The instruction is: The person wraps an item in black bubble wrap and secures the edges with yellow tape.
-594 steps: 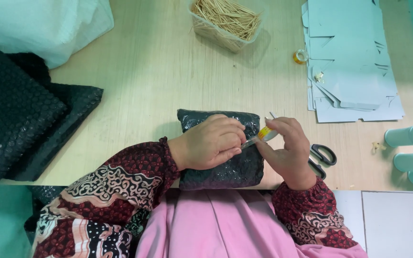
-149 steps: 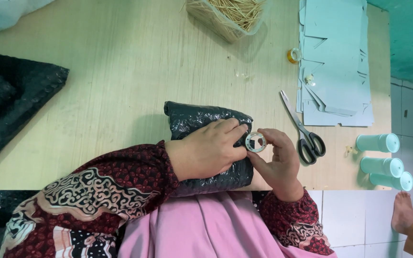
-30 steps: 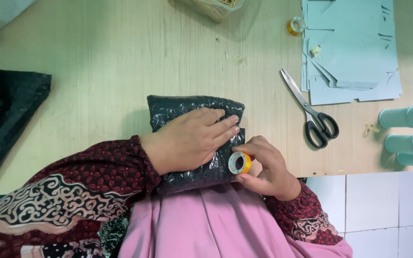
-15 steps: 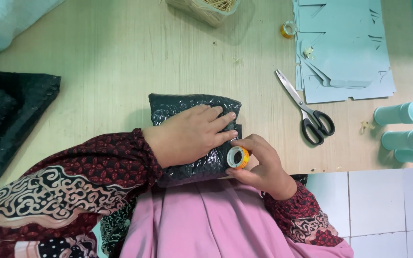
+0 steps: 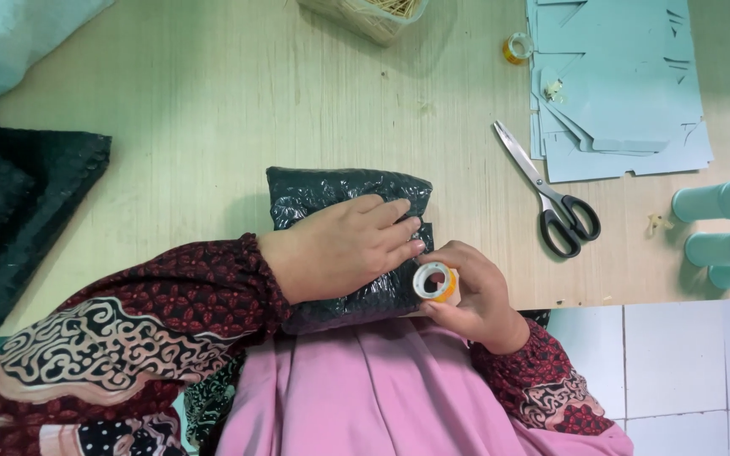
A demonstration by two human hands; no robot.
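A small parcel wrapped in black bubble wrap point(image 5: 331, 190) lies at the near edge of the wooden table point(image 5: 213, 110). My left hand point(image 5: 344, 245) rests flat on top of it, fingers together, pressing it down. Just to its right my right hand point(image 5: 471, 291) holds a small roll of clear tape with an orange core point(image 5: 433, 281) against the parcel's right end.
Black-handled scissors point(image 5: 551, 198) lie open-side up to the right. Pale blue cardboard cutouts point(image 5: 618, 84) are stacked at the back right, with another tape roll point(image 5: 517, 48) beside them. Pale blue cylinders point(image 5: 720, 228) lie at the right edge. More black bubble wrap point(image 5: 19, 211) sits left.
The tape roll has stayed at the parcel's right end over the last second, shifting only slightly. Five seconds ago the roll was higher, at the parcel's upper right corner.
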